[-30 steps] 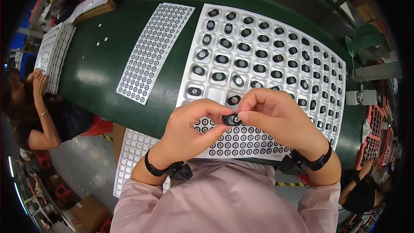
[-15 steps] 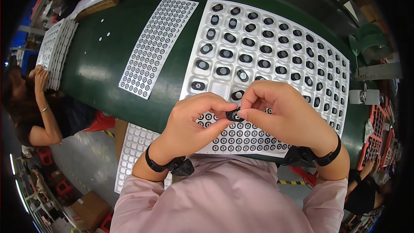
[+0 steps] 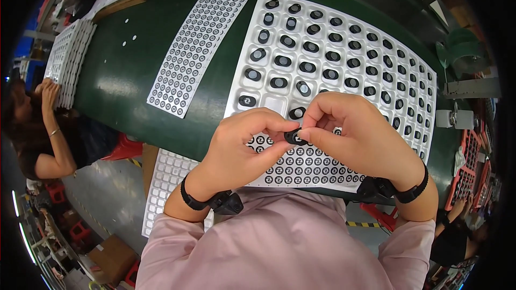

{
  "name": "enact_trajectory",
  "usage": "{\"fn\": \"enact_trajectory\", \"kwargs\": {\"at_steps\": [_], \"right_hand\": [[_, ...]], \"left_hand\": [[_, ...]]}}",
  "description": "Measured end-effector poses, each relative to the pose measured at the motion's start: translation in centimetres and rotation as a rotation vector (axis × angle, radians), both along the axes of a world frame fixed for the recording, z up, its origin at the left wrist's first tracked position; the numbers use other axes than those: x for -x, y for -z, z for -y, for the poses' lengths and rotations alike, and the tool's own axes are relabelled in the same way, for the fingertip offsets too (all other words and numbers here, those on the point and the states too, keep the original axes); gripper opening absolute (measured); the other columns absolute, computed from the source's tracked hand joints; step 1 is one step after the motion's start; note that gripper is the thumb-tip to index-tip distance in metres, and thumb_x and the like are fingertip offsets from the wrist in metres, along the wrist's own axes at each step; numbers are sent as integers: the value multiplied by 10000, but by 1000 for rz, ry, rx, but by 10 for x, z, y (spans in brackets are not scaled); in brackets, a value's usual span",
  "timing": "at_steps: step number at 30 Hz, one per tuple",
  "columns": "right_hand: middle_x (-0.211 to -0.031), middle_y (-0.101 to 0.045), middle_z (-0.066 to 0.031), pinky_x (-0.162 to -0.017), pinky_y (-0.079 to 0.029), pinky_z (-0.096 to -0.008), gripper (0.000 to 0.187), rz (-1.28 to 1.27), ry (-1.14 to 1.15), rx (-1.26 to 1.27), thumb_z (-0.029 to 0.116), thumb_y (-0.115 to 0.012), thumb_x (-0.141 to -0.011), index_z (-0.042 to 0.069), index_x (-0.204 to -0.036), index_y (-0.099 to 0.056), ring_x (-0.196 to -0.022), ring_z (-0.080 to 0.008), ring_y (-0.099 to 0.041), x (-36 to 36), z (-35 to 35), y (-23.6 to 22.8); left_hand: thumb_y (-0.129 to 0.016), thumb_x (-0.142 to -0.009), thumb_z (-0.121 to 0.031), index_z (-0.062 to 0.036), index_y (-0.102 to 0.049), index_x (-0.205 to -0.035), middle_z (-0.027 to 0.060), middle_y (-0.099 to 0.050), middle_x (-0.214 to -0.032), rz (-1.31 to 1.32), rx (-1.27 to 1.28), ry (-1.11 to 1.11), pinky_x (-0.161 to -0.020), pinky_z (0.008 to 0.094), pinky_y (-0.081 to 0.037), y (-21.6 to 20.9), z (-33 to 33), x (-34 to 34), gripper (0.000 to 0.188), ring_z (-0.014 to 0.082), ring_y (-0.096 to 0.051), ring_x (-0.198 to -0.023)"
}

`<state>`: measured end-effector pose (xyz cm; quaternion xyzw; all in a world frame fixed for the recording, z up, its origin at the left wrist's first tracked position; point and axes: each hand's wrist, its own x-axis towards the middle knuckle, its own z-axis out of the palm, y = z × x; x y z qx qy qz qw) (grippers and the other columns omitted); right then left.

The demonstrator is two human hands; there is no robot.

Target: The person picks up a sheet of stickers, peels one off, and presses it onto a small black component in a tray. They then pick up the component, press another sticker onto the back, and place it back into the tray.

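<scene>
A small black oval part [image 3: 292, 137] with a lighter round centre is pinched between the thumb and forefinger of my left hand [image 3: 232, 145]. My right hand [image 3: 357, 134] closes its thumb and forefinger on the right side of the same part; its fingertips cover some of it. Both hands hover over a sheet of round black-and-white stickers [image 3: 309, 173]. Just beyond them lies a white moulded tray [image 3: 275, 105] with many similar black parts in its pockets. One part [image 3: 247, 101] at the tray's near left bears a printed round sticker; a pocket beside it is bare.
Another sticker sheet [image 3: 196, 53] lies on the green table [image 3: 121, 83] left of the tray. Stacked white trays [image 3: 72, 67] stand farther left, by a person at work. An empty-pocketed tray [image 3: 166, 182] sits below the table edge. Red trays [image 3: 465, 169] are at the right.
The view has shifted slightly, so the table and trays sit a little higher. Both hands keep their pinch on the black oval part, which appears slightly turned.
</scene>
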<state>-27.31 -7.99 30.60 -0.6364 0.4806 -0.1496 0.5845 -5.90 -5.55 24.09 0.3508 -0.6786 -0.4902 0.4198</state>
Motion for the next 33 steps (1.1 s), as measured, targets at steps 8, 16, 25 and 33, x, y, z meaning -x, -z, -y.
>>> {"fn": "enact_trajectory", "kwargs": {"at_steps": [8, 16, 25, 33], "right_hand": [[-829, -629, -37, -663, -512, -246, 78, -13, 5, 29, 23, -669, -882, -33, -877, -614, -748, -90, -617, -1, -2, 1], [-822, -630, -43, -654, -511, -241, 73, -37, -4, 97, 16, -676, -860, -22, -855, -613, -737, -91, -621, -3, -3, 3], [-806, -627, -40, -636, -507, -241, 79, -56, 9, 153, 9, -684, -842, -14, -835, -609, -717, -91, -619, -5, -4, 4], [-805, -623, -25, -679, -502, -236, 91, 178, 173, 37, 78, -640, -934, -2, -923, -597, -744, -90, -618, -7, -13, 16]], "left_hand": [[-718, -754, 107, 24, -696, -1060, 123, -702, -964, 32, -34, 19, -761, 281, -537, -2, -2, -1, 318, 162, -675, -838], [-716, -763, 59, 6, -701, -1043, 103, -709, -893, 1, 0, -5, -707, 282, -543, 2, -1, -1, 285, 172, -692, -771], [-720, -757, 64, 2, -701, -1044, 100, -711, -892, -7, 6, -11, -710, 283, -543, 1, -1, 0, 294, 172, -693, -774], [-724, -758, 66, -7, -704, -1047, 99, -718, -916, -58, 25, -21, -721, 277, -545, 9, -1, -3, 298, 168, -697, -789]]}}
